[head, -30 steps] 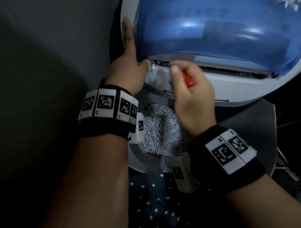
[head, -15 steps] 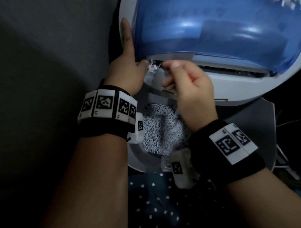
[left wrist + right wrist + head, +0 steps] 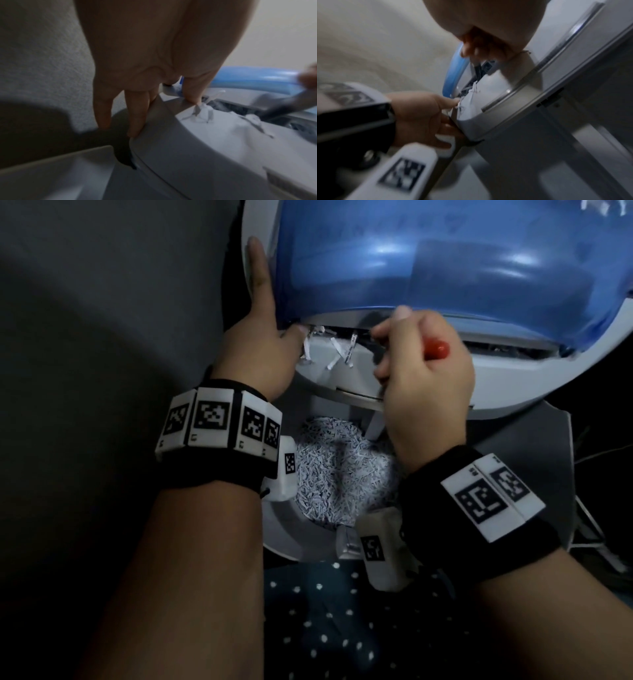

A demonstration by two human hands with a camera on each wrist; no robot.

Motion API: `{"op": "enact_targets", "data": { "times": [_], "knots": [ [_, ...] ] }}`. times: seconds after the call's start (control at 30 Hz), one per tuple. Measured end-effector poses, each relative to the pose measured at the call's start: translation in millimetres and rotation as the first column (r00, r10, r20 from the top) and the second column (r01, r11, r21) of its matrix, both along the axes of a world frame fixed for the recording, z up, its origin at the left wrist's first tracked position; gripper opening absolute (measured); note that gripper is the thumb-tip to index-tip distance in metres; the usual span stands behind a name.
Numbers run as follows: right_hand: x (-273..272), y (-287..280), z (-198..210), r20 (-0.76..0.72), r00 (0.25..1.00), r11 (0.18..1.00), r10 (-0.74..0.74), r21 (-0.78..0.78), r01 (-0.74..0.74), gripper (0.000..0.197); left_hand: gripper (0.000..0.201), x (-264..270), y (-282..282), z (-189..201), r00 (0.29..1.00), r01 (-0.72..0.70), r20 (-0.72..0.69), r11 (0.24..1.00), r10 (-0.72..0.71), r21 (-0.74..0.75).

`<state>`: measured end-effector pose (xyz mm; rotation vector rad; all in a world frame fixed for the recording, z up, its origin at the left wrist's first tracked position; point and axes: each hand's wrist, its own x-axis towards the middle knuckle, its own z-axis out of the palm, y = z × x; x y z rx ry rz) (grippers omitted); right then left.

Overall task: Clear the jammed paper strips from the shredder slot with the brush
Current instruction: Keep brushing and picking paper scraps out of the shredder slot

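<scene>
The shredder head [image 3: 513, 392] is white with a blue see-through cover [image 3: 445, 261]. Its slot [image 3: 496, 345] runs along under the cover. White paper strips [image 3: 339, 350] hang out of the slot's left end, and also show as strips [image 3: 202, 112] and strips [image 3: 473, 88]. My left hand [image 3: 265, 302] lies flat against the head's left side, fingers [image 3: 137, 121] straight and thumb at the slot's end. My right hand [image 3: 394, 326] grips the brush, its red handle [image 3: 436, 349] poking out behind the fingers. The dark brush end [image 3: 281, 108] reaches into the slot.
Below the head, the grey bin [image 3: 284, 529] holds a heap of shredded paper [image 3: 339, 470]. A dark dotted cloth [image 3: 325, 628] lies at the bottom. A grey surface [image 3: 102, 302] fills the left side. Thin cables [image 3: 603, 453] run at the right.
My right hand has swept left and then back to the right along the slot with the brush. More strips now hang from the slot's left end. The left hand has stayed put.
</scene>
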<state>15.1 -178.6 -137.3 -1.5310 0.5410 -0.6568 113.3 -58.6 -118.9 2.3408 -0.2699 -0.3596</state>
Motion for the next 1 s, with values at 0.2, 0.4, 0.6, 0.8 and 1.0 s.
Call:
{"op": "enact_targets", "data": {
  "times": [0.2,0.4,0.6,0.8,1.0],
  "knots": [
    [0.2,3.0,2.0,-0.024,0.993,0.993,0.114,-0.016,-0.115,0.026,0.088,1.0,0.0,-0.9,1.0,0.001,0.005,1.0,-0.001,0.006],
    [-0.1,5.3,-5.8,-0.04,0.996,0.997,0.076,-0.027,-0.077,0.019,0.087,0.5,0.1,0.9,1.0,0.009,0.013,1.0,-0.009,0.023],
    [-3.4,-0.6,6.1,0.073,0.995,0.99,-0.063,-0.119,0.071,0.035,0.087,1.6,0.6,-0.7,1.0,0.002,0.008,1.0,-0.002,0.017],
    [-9.7,8.3,15.3,0.162,0.983,0.959,0.086,-0.282,-0.037,0.035,0.089,3.2,1.1,-2.1,1.0,0.003,0.009,1.0,-0.003,0.03],
    [-9.7,4.2,6.1,0.029,0.999,0.918,-0.023,-0.396,0.033,0.043,0.088,2.6,1.6,-2.1,1.0,0.014,0.015,1.0,-0.015,0.025]
  ]
}}
